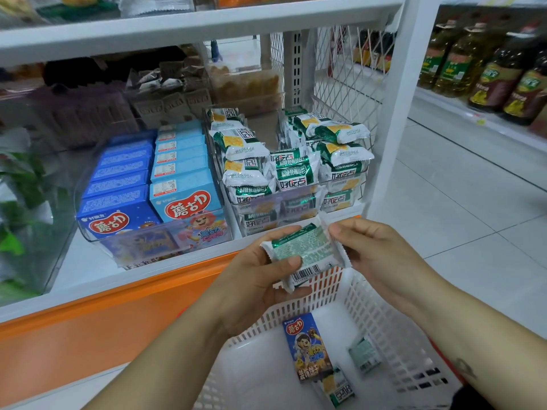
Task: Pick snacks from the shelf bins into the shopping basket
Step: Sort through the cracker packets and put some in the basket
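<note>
Cracker packet (305, 253): being held in both hands directly above the far rim of the shopping basket (370, 306), back face with barcode turning upward.

Left hand (257, 279): cradling the packet from below, fingers (288, 263) curling round its near edge, thumb pressing across the printed face.

Right hand (381, 250): pinching the crimped end seal between thumb and fingertips.

Handling note, as a judgement: the packet is looking ready to go down. Lowering it inside the basket walls and letting go close to the floor, next to the goods lying there, is likely kinder to the crackers than dropping it. A light grip is advisable, since the contents are probably brittle.

Materials and shapes:
- Packet: glossy film, green and white, pillow-shaped, with zigzag-cut ends.
- Basket: white rigid plastic, slotted lattice walls, smooth solid floor.
- Blue snack box (307, 347): printed card, flat-sided, lying inside the basket on its floor.
- Two more green-and-white packets (364, 353): lying inside the basket, beside the box.
- Clear bin (293, 202): transparent hard plastic, sitting on the shelf beyond the basket, carrying stacked matching packets.
- Boxes in two blues (154, 179): standing in rows beyond the basket and to its left.
</note>
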Demonstrator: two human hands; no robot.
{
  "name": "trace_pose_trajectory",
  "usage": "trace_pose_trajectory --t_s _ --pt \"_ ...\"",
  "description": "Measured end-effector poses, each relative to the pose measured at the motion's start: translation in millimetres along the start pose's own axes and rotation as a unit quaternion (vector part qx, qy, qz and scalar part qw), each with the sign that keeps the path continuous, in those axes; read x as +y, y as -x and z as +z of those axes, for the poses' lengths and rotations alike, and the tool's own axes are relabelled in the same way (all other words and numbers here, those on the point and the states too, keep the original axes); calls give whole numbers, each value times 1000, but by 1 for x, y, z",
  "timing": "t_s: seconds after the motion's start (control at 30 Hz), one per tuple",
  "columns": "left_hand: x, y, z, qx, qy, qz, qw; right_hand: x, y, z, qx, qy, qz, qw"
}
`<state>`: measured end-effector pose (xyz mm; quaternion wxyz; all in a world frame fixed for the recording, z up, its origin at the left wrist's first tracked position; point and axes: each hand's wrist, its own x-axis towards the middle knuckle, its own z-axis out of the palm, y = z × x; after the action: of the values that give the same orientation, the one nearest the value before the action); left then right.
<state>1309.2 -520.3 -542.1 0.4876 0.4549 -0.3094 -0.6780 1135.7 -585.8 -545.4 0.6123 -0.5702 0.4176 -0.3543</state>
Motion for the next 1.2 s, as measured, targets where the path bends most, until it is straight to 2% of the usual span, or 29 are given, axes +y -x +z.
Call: trace_pose_trajectory --t_s 0.1,0.3,0.57,0.63,0.7,0.77,0.83,0.93,1.0,1.13,1.2 --pt "-2 -2 0 10 4 4 1000 0 2 1 8 -53 24 998" --pt "-2 -6 -9 92 -12 29 995 0 -5 -6 53 -100 54 992" --pt "4 0 -7 58 -42 31 997 2 -6 -3 41 -145 70 986" --pt "5 1 -7 60 -36 29 997 3 -5 -2 41 -126 58 990" --pt "6 2 -7 68 -33 27 997 7 -7 -2 54 -43 30 997" --pt "9 2 -7 79 -24 22 996 6 -7 -2 77 53 -42 995" --pt "12 2 -7 89 -8 10 996 2 -3 -1 72 172 -163 969" --pt "14 3 -6 93 29 -13 995 1 2 2 -12 366 -327 871" --pt "15 5 -5 93 52 -30 994 6 0 1 -29 433 -366 823" --pt "19 4 -4 74 48 -35 996 -1 -10 1 3 457 -407 791" --pt "26 3 -4 54 18 -8 998 -11 -12 2 21 434 -410 802"
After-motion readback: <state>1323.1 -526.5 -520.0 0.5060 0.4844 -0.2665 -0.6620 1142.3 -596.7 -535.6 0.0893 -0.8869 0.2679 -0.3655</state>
